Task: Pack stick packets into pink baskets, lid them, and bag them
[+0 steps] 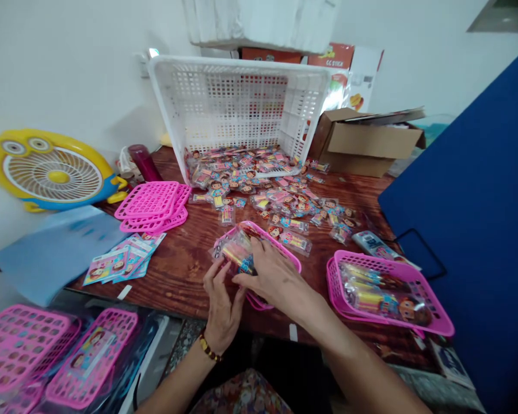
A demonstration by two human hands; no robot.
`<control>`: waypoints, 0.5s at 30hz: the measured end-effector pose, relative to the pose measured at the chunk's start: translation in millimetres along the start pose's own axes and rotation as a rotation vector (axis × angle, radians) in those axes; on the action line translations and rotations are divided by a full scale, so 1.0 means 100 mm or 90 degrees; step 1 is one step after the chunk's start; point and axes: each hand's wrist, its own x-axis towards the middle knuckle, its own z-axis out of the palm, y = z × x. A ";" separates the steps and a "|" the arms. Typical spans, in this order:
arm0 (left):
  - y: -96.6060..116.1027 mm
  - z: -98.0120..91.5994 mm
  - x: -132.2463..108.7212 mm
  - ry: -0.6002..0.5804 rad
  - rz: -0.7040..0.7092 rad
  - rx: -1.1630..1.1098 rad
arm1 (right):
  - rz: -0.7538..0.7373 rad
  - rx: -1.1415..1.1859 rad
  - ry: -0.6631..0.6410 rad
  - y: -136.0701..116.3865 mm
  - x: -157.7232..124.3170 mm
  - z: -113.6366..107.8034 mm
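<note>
In the middle of the table a small pink plastic basket [294, 262] sits in front of me, mostly covered by my hands. Over it lies a clear plastic packet [238, 253] with yellow and pink pieces and a printed cartoon figure. My right hand [271, 275] reaches across the basket, fingers bent down over the packet. With curled fingers, my left hand [224, 296] grips the packet's near left edge; a beaded bracelet circles that wrist. The right fingertips are partly hidden inside the basket. Many similar small packets [285, 198] lie spread just beyond.
A white crate [242, 66] lies tipped toward me, spilling packets. Filled pink baskets [440, 322] stand at right, pink lids [149, 198] and printed cards [112, 265] at left. A yellow fan [58, 177], a cardboard box [371, 141] and a blue panel [470, 190] border the table.
</note>
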 end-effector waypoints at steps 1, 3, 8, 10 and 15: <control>0.01 0.02 0.00 0.002 0.000 -0.001 | -0.017 0.016 -0.004 0.02 -0.01 -0.05; 0.02 0.04 0.01 0.003 0.000 0.000 | -0.032 0.014 -0.016 0.06 0.00 -0.15; 0.05 0.06 0.07 -0.014 0.011 0.024 | -0.013 -0.116 -0.049 0.09 0.11 -0.32; 0.05 0.05 0.06 -0.024 0.010 0.030 | 0.001 -0.159 -0.052 0.08 0.14 -0.36; 0.01 0.03 0.01 -0.022 0.009 0.024 | -0.010 -0.161 0.000 0.20 0.22 -0.32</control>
